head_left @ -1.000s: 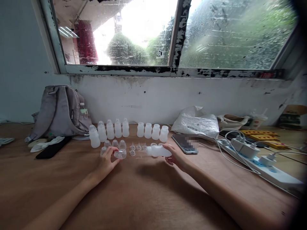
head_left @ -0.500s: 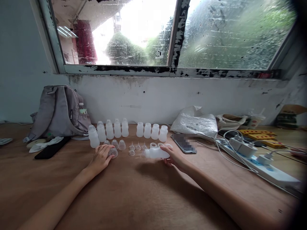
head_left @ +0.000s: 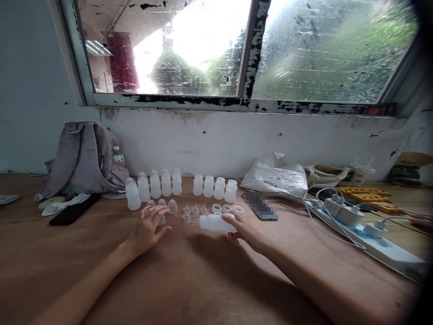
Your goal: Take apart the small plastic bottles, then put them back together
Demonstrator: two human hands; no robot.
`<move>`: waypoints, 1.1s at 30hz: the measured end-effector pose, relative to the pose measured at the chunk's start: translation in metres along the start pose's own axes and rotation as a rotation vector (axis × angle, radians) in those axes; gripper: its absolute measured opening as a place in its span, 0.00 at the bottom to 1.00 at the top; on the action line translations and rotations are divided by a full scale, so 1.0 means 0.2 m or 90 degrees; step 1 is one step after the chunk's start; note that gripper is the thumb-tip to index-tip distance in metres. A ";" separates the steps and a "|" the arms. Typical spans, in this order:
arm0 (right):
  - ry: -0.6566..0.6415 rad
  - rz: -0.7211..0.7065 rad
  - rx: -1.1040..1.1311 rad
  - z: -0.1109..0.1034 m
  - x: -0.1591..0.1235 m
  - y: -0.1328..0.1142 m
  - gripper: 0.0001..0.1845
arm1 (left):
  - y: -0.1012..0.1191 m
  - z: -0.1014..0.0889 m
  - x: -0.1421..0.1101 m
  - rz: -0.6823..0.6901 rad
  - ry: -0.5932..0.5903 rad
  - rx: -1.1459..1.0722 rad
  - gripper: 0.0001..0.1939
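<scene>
My right hand is wrapped around the base end of a frosted baby bottle, held on its side above the table with its top pointing left. My left hand is open, thumb apart, over the clear domed bottle caps, partly covering them; whether it touches one I cannot tell. Between the hands lie several clear nipples. White collar rings lie just behind the held bottle. Capped bottles stand in a row at the back left, uncapped bottle bodies at the back right.
A phone and a silvery plastic bag are right of the bottles. Further right, a white power strip carries chargers and cables. At left are a grey backpack and a black flat object. The wall and window close off the back.
My left hand has shifted slightly right and its thumb has spread from the front cap. My right hand has brought the bottle a little nearer and to the left.
</scene>
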State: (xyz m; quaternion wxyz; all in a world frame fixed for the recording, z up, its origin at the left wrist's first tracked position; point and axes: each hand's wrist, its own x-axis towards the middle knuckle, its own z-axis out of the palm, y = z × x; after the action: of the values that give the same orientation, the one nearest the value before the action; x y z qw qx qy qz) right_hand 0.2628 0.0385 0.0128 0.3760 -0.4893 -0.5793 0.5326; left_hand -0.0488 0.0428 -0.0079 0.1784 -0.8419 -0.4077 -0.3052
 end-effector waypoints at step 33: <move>-0.068 -0.296 -0.442 0.33 -0.30 -0.01 0.22 | 0.36 0.01 -0.06 -0.027 -0.128 -0.033 0.05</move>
State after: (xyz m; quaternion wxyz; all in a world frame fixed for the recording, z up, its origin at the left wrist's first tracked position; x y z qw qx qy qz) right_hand 0.2131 -0.0360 0.0104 0.2687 -0.4147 -0.8381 0.2312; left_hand 0.0034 -0.0065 -0.0203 0.1083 -0.8639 -0.4332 -0.2329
